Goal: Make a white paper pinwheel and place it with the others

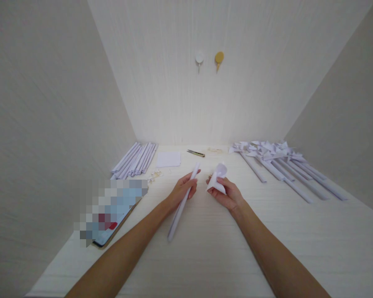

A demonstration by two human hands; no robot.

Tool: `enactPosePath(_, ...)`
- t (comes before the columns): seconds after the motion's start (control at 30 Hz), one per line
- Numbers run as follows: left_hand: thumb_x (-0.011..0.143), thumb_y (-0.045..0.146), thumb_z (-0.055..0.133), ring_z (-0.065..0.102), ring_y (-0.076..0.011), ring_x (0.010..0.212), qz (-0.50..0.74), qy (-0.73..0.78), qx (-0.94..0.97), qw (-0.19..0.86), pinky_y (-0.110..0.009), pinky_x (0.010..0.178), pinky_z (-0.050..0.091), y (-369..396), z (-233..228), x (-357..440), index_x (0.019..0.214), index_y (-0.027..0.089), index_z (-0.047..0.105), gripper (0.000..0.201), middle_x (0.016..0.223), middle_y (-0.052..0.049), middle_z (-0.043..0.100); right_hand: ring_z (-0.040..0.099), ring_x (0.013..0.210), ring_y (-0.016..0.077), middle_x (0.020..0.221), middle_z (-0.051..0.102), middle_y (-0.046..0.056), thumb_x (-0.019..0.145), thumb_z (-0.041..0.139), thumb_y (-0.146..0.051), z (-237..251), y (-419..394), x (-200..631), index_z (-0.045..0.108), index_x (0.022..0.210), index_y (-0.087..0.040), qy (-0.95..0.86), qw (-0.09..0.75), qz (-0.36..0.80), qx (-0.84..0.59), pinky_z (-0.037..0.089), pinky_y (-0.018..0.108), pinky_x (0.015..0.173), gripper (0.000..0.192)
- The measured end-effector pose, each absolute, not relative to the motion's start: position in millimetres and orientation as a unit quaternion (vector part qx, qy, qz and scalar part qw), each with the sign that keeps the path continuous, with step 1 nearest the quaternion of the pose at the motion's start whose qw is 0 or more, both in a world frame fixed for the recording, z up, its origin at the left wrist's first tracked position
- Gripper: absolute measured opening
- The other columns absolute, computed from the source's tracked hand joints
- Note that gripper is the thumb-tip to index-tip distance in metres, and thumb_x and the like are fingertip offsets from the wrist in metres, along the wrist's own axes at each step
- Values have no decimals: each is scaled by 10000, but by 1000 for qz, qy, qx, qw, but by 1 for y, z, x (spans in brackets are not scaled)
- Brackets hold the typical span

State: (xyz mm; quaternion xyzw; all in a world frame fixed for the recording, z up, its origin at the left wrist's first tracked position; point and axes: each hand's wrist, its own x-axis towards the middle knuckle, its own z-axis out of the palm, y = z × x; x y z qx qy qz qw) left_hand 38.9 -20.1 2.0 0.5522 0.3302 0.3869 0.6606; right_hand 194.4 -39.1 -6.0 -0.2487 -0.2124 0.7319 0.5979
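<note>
My left hand (184, 188) is closed around a rolled paper tube (180, 211), which slants with its lower end toward me. In my right hand (226, 193) is a folded white paper pinwheel (218, 179), pinched by the fingers, its curled flaps standing up. The tube and the pinwheel are apart. Beyond my hands lie a pair of thread snips (196, 153) and a stack of white paper squares (168, 159).
A bundle of paper tubes (136, 159) lies at the back left. Finished paper pinwheels on sticks (276, 159) are heaped at the back right. A phone (118, 219) leans at the left, partly blurred out. Small tan bits (155, 176) are scattered nearby. Two hooks (219, 58) hang on the back wall.
</note>
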Motion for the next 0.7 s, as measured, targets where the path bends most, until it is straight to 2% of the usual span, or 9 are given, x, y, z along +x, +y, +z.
enactPosePath(0.13, 699, 383, 535, 274, -39, 345, 403, 343, 555, 642, -187, 384, 160, -18, 0, 38, 1197, 117, 455, 570, 381, 94, 378, 570, 565, 89, 595, 643, -37, 485, 713, -93, -4, -39, 193, 571, 628, -180, -207, 601, 728, -257, 470, 205, 540, 220)
enactPosePath(0.3, 592, 317, 654, 315, -30, 396, 413, 378, 536, 631, -191, 408, 201, -16, -1, 38, 1109, 111, 547, 567, 460, 77, 442, 562, 555, 90, 594, 634, -33, 556, 651, -56, 0, -40, 191, 556, 629, -178, -197, 618, 713, -266, 460, 204, 523, 170)
enactPosePath(0.43, 550, 281, 688, 341, -29, 410, 417, 364, 532, 640, -190, 416, 225, -15, -2, 39, 1122, 128, 542, 609, 498, 74, 474, 561, 551, 93, 587, 632, -21, 564, 647, -57, -1, -39, 192, 554, 634, -170, -195, 618, 712, -271, 457, 201, 516, 162)
enactPosePath(0.7, 686, 304, 518, 350, -41, 366, 400, 322, 519, 684, -170, 366, 230, -8, -8, 37, 1189, 72, 444, 558, 437, 64, 478, 564, 561, 93, 604, 646, -17, 524, 657, -74, -3, -38, 191, 573, 641, -169, -210, 608, 713, -281, 458, 200, 523, 172)
